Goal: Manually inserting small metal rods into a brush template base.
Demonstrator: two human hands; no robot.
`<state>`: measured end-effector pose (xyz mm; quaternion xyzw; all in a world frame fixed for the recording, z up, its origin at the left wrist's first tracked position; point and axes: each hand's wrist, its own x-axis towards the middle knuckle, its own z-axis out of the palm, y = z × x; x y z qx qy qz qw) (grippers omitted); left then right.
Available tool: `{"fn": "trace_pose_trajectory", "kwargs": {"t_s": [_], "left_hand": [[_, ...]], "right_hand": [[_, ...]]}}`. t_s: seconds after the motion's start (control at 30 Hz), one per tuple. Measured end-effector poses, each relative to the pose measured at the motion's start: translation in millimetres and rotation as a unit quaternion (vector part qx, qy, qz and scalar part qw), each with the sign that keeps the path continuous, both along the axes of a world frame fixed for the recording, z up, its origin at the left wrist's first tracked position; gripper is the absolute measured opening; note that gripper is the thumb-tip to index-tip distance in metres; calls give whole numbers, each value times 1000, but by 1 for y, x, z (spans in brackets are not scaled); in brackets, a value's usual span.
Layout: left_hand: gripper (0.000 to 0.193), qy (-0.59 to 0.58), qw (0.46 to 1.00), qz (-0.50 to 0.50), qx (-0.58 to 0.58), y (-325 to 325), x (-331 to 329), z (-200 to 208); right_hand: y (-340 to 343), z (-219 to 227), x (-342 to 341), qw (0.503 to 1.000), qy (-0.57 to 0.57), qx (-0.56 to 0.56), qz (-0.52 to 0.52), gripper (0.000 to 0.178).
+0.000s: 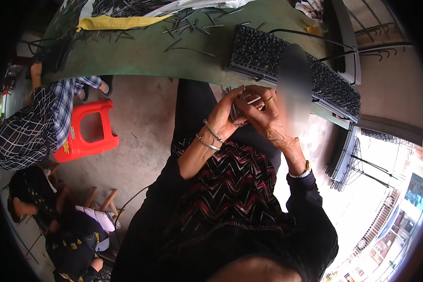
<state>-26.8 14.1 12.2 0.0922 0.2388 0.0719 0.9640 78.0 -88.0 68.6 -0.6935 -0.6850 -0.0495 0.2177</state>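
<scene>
Both of my hands meet above my lap, just off the table's near edge. My left hand (222, 115) is closed around a small bundle of thin, short metal-looking sticks (234, 111). Against it, my right hand (267, 113) has its fingers bent and pinched at a pale stick end (254, 100). My fingers partly cover the bundle. Just beyond my right hand, a long black tray (256, 51) with rows of holes lies along the table edge, with many small pieces set in it. A blurred grey oval (293, 80) covers part of the tray and borders my right hand.
Dark sticks (188, 26) lie loose on the green table (127, 58), beside a yellow-edged sack (122, 22). A red plastic stool (95, 146) stands on the floor to the left, near other people (28, 127). Black wire racks (345, 160) stand at the right.
</scene>
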Motion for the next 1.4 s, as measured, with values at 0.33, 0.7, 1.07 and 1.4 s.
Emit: {"fn": "trace_pose_trajectory", "kwargs": {"t_s": [0.33,0.7,1.07,1.4], "left_hand": [[20,-89,995,-28,-20,2,-4,-25],[31,122,956,-24,267,1,-1,16],[27,118,950,16,290,0,-5,3],[31,187,934,43,303,-1,-4,12]], "right_hand": [[9,-23,8,984,129,122,17,30],[12,-15,13,837,498,-3,-227,15],[20,-10,26,807,551,-61,-204,14],[29,-11,28,829,524,-89,-175,16]]}}
